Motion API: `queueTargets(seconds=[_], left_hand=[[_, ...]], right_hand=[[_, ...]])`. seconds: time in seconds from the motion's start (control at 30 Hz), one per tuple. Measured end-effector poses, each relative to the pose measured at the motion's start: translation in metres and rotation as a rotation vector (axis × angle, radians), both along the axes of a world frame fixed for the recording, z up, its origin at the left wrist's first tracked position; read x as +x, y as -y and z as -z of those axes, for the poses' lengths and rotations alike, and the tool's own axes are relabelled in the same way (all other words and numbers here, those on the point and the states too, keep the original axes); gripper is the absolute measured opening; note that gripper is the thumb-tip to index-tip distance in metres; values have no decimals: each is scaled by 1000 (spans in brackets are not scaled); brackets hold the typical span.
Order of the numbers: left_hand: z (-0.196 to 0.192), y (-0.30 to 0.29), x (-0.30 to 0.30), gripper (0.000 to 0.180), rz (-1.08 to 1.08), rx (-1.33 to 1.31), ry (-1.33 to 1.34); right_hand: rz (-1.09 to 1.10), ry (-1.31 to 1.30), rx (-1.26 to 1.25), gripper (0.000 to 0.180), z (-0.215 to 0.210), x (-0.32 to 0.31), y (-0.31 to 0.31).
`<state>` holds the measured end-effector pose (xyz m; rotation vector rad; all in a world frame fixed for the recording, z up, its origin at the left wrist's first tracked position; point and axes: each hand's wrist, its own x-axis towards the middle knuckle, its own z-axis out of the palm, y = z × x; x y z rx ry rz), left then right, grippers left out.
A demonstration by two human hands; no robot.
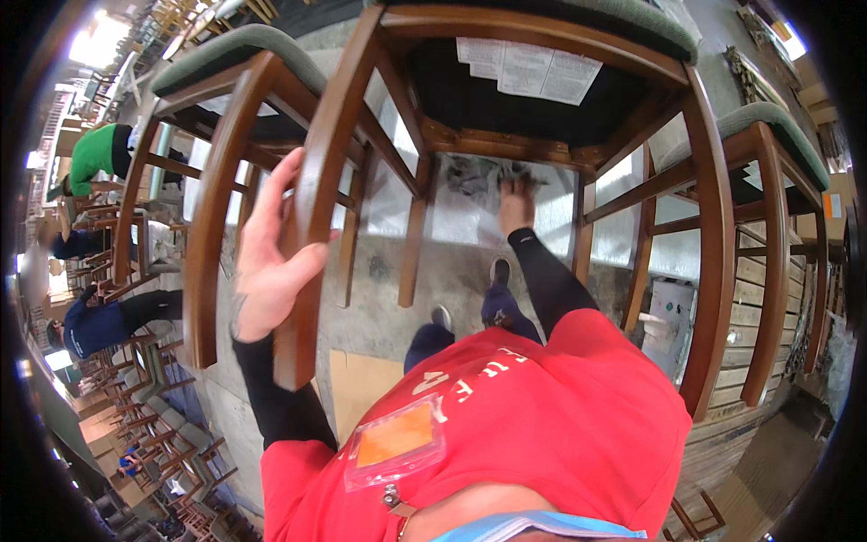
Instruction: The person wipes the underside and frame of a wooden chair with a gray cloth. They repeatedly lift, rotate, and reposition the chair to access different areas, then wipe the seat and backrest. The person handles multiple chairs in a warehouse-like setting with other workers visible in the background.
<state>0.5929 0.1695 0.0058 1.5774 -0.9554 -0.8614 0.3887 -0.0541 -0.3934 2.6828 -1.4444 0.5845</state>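
Note:
A dark brown wooden chair (pixel 537 25) with a grey-green padded seat stands in front of me, its underside facing me. White printed sheets (pixel 533 70) are fixed to the black cloth under the seat. My left hand (pixel 273 257) wraps round the chair's left leg, thumb across its near face. Under the seat, my right hand (pixel 517 200) reaches between the legs to a crumpled dark grey rag (pixel 471 173). Its fingers close on the rag, which rests on a pale, shiny surface (pixel 442 217); the fingertips are partly hidden.
Similar chairs stand close by at left (pixel 237 81) and right (pixel 768 158). Wooden slats (pixel 754 316) lie at right, and flat cardboard (pixel 361 384) lies by my feet. Farther left, a person in green (pixel 95 158) and another in dark blue (pixel 97 325) bend among many chairs.

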Motion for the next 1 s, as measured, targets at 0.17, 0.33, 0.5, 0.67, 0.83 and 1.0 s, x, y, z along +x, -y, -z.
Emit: queueTargets(seconds=[0.17,0.33,0.5,0.67,0.83,1.0], left_hand=[[43,-6,28,84,57,-159,277],[41,-17,39,86,8,-79,468],[26,-26,31,82,-12,-20,457],[34,3,15,52,33,-223,521],[31,-4,27,57,69,40,94],[45,17,-24,47,218,-155,579]], right_hand=[[-387,162,575,72,-34,57,-41],[-439,253,450,52,-113,82,-76],[-239,541,668,29,-71,-31,-190],[272,291,1090,36,4,-277,-323],[1350,52,1009,33,-8,-498,-438],[1629,859,717,21,-54,-641,-536]])
